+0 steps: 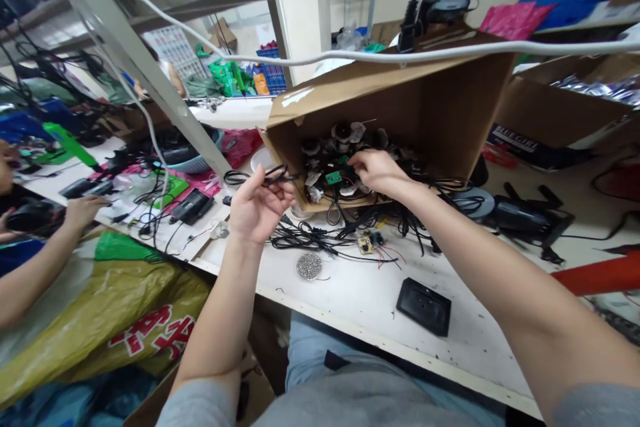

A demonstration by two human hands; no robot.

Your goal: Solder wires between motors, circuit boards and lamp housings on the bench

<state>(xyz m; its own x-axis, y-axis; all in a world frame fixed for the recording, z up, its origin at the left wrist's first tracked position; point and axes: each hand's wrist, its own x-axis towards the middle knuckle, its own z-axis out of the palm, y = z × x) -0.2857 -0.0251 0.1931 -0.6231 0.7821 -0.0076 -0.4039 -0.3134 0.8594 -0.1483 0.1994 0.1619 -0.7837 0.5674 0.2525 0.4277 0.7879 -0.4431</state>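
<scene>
My left hand [261,205] is raised beside the box's left wall, its fingers curled around a looped black cable [277,175]. Inside the tipped cardboard box [450,120], my right hand [376,170] reaches among jumbled electronic parts, fingertips pinched near a small green circuit board [345,160]. What those fingertips grip is too small to make out. Another green circuit board [333,177] lies just left of them. Black cables [310,237] spill from the box onto the white table [345,287]. A small yellowish board [366,243] with thin red wires rests in front of them.
A round dish of tiny metal pieces [309,267] and a black plastic housing [424,307] lie near the table's front edge. At left, a co-worker's hand [85,210] rests by cables. A white cord [350,53] crosses above the box. Black devices [525,217] stand right.
</scene>
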